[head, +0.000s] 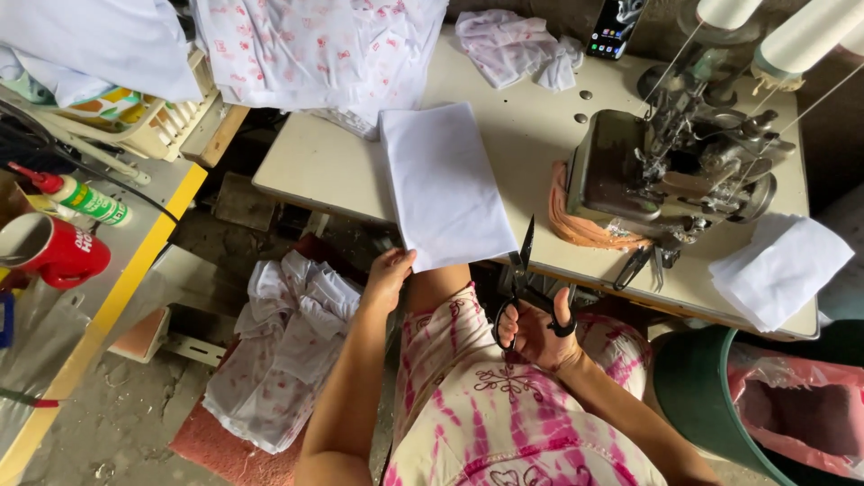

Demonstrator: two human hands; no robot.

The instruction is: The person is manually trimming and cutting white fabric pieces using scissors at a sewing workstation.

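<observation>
Far left: a yellow-edged bench (135, 270) carries a red mug (49, 252) and a green-labelled bottle (85, 200) with a red nozzle.
Top left: a white basket (171, 121) sits under pale cloth; a printed fabric stack (315, 49), white with red marks, lies on the surface's far corner.
Floor: a crumpled cloth pile (283, 346), white with faint pink print, lies on a red mat beside the person's left arm.
Left hand (389, 279): its grip is closed on the near left corner of the white cloth, thumb on top.
White cloth (445, 184): a folded rectangle lying flat on the cream surface (526, 135), its near end hanging just over the front edge, between the two hands.
Right hand (538, 331): its grip is closed through the black handles of the scissors (520, 274); thumb in one loop, fingers in the other.
Scissors: blades point up and away, nearly closed, just beside the cloth's right near corner; whether they touch it I cannot tell.
Lap: pink and white tie-dye clothing.
Centre right: a grey sewing machine (670, 171) stands on the surface, orange cloth at its base, thread cones (801, 36) behind it.
Top centre: a phone (614, 27) leans by a crumpled rag (517, 45).
Right: a white fabric piece (778, 270) lies at the surface's edge, above a green bin (697, 396) lined with pink plastic.
</observation>
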